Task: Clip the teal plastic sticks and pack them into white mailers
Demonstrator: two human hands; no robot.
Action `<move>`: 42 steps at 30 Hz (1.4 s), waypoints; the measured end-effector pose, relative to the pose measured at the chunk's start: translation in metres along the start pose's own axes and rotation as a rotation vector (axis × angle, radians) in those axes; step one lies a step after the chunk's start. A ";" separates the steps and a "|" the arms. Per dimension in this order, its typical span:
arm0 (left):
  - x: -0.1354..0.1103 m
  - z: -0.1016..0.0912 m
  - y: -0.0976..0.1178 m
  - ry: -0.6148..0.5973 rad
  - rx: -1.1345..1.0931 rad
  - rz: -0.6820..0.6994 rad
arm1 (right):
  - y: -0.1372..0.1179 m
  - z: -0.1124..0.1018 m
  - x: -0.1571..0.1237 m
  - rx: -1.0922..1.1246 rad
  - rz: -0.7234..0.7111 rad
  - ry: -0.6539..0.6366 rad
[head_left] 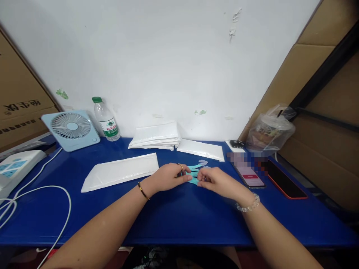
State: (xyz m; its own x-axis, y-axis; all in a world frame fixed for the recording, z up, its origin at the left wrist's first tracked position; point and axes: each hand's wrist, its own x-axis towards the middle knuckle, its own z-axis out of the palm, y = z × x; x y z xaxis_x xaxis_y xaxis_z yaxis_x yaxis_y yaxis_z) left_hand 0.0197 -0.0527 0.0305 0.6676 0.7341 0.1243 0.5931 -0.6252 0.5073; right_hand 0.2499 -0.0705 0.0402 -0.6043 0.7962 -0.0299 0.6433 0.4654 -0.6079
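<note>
Between my hands, just above or on the blue table (179,220), is a turquoise piece with several narrow strips (193,174); its exact kind I cannot make out. A translucent, curved hook-like bit (202,163) shows at its far end. My left hand (171,177) pinches the left side of the turquoise piece between thumb and fingers. On the opposite side, my right hand (217,181) has its fingers curled in and closed on the piece's right edge. A white padded envelope (120,172) lies flat beside my left hand.
Against the wall stand a stack of white envelopes (155,135), a single envelope (200,148), a water bottle (108,121) and a blue fan (73,129). Two phones (251,173) and a bagged cup (270,130) are at right. A power strip (14,168) and white cables occupy the left.
</note>
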 end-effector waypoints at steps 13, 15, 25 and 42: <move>0.002 -0.007 -0.008 0.179 -0.017 -0.138 | 0.034 -0.026 0.003 0.482 0.064 0.462; 0.002 -0.006 -0.009 0.208 0.001 -0.120 | 0.034 -0.020 0.007 0.584 0.088 0.480; 0.002 -0.006 -0.012 0.237 0.051 -0.074 | 0.039 -0.010 0.014 0.905 0.122 0.376; 0.003 -0.006 -0.011 0.167 0.044 -0.050 | 0.028 -0.004 0.019 0.852 0.080 0.380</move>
State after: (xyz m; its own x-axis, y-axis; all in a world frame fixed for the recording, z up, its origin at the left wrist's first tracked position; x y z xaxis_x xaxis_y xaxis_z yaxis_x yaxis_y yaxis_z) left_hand 0.0126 -0.0422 0.0307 0.5548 0.7963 0.2411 0.6456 -0.5948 0.4790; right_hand 0.2586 -0.0407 0.0253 -0.2826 0.9565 0.0732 0.0244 0.0835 -0.9962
